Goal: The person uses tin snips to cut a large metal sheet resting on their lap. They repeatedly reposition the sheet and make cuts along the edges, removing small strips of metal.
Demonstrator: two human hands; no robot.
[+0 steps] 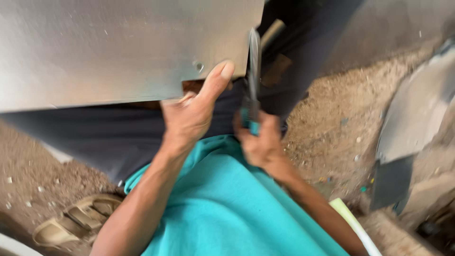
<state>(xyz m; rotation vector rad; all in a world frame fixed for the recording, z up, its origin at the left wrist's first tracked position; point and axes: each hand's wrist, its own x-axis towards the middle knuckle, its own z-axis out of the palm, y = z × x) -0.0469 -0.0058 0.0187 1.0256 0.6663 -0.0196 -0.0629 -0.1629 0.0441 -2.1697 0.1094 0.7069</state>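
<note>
Sitting low over a dirt floor (341,118), the person works a metal sheet (118,47) that rests across the lap and fills the upper left of the view. The left hand (189,116) grips the sheet's lower right corner, thumb pressed up against its face near a small rivet or hole (199,66), other fingers hidden behind the edge. The right hand (260,142) is closed around the teal handles of a pair of metal snips (252,80), blades pointing up along the sheet's right edge. The picture is blurred here, so I cannot tell whether the blades are on the metal or just beside it.

Risks, as a judgement: the left thumb sits near the blades, so a slip could bring them onto it. The bare sheet edge could also cut the palm if the sheet twists in the hold.

No containers in view. A tan sandal (78,220) lies on the floor at lower left; another curved grey sheet (417,109) lies at right. Teal cloth (227,204) covers the lap.
</note>
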